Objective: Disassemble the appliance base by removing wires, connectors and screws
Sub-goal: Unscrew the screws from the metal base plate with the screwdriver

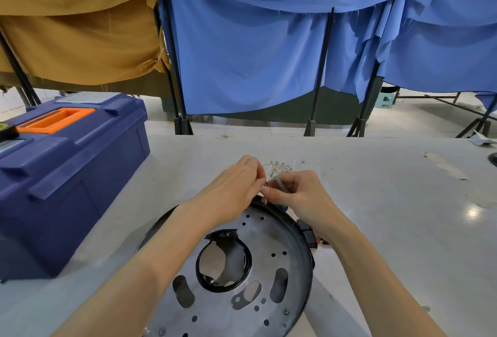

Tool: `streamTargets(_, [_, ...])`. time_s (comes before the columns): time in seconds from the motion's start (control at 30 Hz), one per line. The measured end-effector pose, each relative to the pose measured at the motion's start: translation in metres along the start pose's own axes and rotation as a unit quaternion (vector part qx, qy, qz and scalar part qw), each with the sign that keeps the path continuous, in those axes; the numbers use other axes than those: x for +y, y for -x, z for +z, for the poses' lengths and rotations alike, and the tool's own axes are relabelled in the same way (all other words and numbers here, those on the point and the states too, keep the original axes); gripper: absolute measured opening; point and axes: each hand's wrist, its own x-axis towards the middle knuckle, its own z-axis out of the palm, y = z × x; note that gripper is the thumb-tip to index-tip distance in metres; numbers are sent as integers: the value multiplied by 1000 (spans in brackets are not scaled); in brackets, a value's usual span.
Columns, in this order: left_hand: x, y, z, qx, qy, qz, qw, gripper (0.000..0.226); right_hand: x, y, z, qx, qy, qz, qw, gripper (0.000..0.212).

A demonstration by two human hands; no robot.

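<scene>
The round appliance base (269, 264), a grey metal plate with holes inside a black rim, lies on the white table in front of me. Above its far rim my left hand (234, 189) and my right hand (298, 194) meet, both pinching a small wire connector (269, 185) between their fingertips. Just beyond the hands a heap of loose white wires with metal terminals (282, 166) lies on the table. A black connector block (310, 234) sits at the base's right rim, partly hidden by my right forearm. Screws (286, 311) sit in the plate near its front edge.
A blue toolbox (67, 175) with an orange handle stands on the table at the left. The white table (403, 215) stretches to the right. Blue and tan cloths hang on black stands (320, 73) behind the table.
</scene>
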Motion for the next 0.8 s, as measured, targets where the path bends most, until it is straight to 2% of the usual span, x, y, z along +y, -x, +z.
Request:
streamTargets(0.17, [-2, 0, 7, 34, -11, 23, 999, 8, 0, -2, -21, 60, 39, 39, 997, 7])
streamTargets(0.27, [-15, 1, 15, -6, -105, 36, 994, 39, 11, -2, -52, 108, 125, 93, 982, 8])
streamTargets(0.33, [-23, 4, 22, -50, -130, 27, 990, 48, 24, 1, -68, 116, 191, 148, 963, 12])
streamTargets(0.43, [-32, 7, 31, -75, -134, 11, 988, 44, 44, 4, -80, 109, 257, 232, 932, 14])
streamTargets(0.53, [-36, 6, 33, -70, -135, 14, 988, 38, 59, 4, -83, 112, 287, 278, 910, 17])
streamTargets(0.8, [-37, 7, 34, -71, -128, 13, 989, 35, 72, 4, -79, 154, 290, 269, 905, 28])
